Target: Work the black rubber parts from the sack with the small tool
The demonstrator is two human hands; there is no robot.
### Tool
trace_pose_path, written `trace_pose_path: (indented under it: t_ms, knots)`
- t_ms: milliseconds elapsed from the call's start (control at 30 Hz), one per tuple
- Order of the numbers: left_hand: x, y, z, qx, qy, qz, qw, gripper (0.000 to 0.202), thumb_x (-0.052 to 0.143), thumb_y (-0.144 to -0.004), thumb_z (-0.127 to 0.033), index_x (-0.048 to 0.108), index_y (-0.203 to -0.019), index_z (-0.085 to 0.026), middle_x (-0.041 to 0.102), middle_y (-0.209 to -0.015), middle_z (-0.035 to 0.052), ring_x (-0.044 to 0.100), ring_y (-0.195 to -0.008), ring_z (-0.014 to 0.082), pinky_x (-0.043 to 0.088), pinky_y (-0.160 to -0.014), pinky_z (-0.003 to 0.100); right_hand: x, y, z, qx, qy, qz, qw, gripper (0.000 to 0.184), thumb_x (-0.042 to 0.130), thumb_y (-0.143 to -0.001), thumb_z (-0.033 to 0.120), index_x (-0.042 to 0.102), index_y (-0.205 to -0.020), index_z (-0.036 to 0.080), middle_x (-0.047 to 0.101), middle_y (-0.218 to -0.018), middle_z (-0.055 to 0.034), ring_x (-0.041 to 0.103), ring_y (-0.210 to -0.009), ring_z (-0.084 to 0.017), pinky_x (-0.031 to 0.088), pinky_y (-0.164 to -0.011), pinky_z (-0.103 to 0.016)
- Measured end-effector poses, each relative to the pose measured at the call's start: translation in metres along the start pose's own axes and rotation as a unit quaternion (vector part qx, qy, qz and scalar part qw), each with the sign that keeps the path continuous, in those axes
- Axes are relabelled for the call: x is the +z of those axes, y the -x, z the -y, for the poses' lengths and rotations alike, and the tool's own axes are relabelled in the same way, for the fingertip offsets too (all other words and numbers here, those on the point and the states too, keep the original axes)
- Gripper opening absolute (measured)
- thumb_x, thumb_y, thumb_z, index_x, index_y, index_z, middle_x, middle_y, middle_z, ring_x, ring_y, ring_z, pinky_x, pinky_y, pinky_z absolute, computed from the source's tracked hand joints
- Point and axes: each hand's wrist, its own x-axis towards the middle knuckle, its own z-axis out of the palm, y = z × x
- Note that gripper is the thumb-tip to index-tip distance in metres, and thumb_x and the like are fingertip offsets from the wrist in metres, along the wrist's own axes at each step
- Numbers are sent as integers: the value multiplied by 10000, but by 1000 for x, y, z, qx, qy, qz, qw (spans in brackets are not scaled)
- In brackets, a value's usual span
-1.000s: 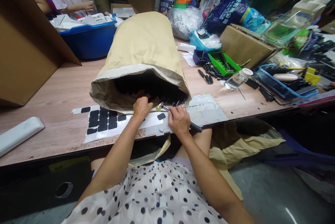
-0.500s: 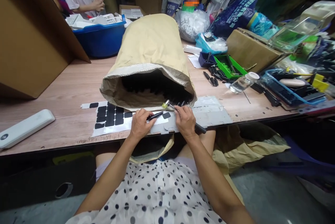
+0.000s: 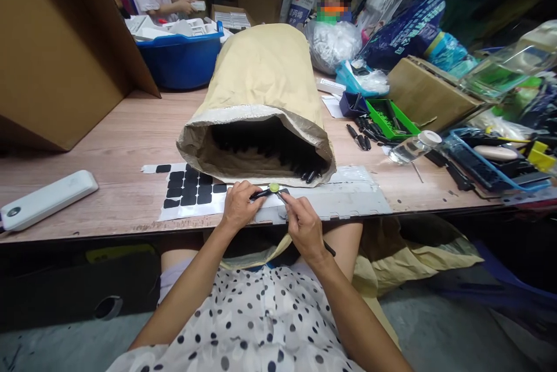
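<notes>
My left hand point(image 3: 238, 205) pinches a thin black rod point(image 3: 261, 192) at the table's near edge. My right hand point(image 3: 303, 226) is closed round a small hammer point(image 3: 278, 192); its yellow-green head rests at the tip of the rod and its dark handle sticks out behind my hand. Both hands lie over a white backing sheet with black square pads point(image 3: 188, 192). Just beyond them a tan paper sack point(image 3: 261, 82) lies on its side, mouth towards me, with several black rods point(image 3: 311, 175) inside.
A cardboard box point(image 3: 52, 64) stands at the left, a white device point(image 3: 46, 200) near the left edge. A blue tub point(image 3: 185, 58) sits behind. At the right are a green tray point(image 3: 391, 119), a bottle point(image 3: 413, 147), a blue basket point(image 3: 478, 160). Other people work at the far side.
My left hand came out of the sack with a black rod and brought it to the sheet. My right hand drew the hammer back so its head meets the rod.
</notes>
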Motion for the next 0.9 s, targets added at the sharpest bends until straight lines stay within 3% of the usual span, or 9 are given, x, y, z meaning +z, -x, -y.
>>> trace_pose_path:
  t_ms: [233, 367, 467, 633, 900]
  knots:
    - [-1, -1, -1, -21, 7, 10, 1000, 157, 715, -796, -281, 758, -947, -279, 679, -856, 17, 602, -911, 231, 468, -826, 360, 5, 4, 9, -35, -20, 6, 999, 350, 442, -1002, 210, 688, -1244, 262, 625, -847, -28, 619, -782, -142, 515, -735, -237]
    - [-2, -1, -4, -26, 8, 15, 1000, 168, 715, -775, -261, 756, -939, -268, 691, -883, 24, 610, -926, 237, 472, -835, 366, 3, -4, 1, -22, -3, 4, 1000, 334, 444, -1000, 223, 695, -1218, 257, 638, -876, -31, 621, -812, -148, 506, -755, -246]
    - [-4, -1, -8, -25, 8, 12, 1000, 207, 717, -742, -246, 745, -947, -257, 694, -889, 23, 614, -921, 241, 475, -837, 370, 0, -20, -16, -16, 56, -19, 998, 320, 457, -992, 242, 704, -1194, 251, 642, -907, -47, 609, -872, -173, 493, -796, -272]
    - [-6, -1, -10, -28, 16, 2, 999, 301, 689, -678, -188, 709, -975, -234, 668, -816, 9, 606, -860, 233, 482, -823, 366, 5, -35, -45, 2, 198, -25, 980, 291, 494, -948, 209, 734, -1104, 261, 606, -848, -49, 526, -814, -198, 413, -718, -298]
    - [-9, 0, -6, -36, 27, 7, 999, 212, 604, -674, -167, 658, -867, -236, 659, -830, 9, 603, -866, 226, 485, -825, 358, 19, -26, -45, 22, 258, -50, 965, 272, 505, -948, 222, 724, -1105, 254, 594, -890, -64, 463, -825, -213, 334, -711, -319]
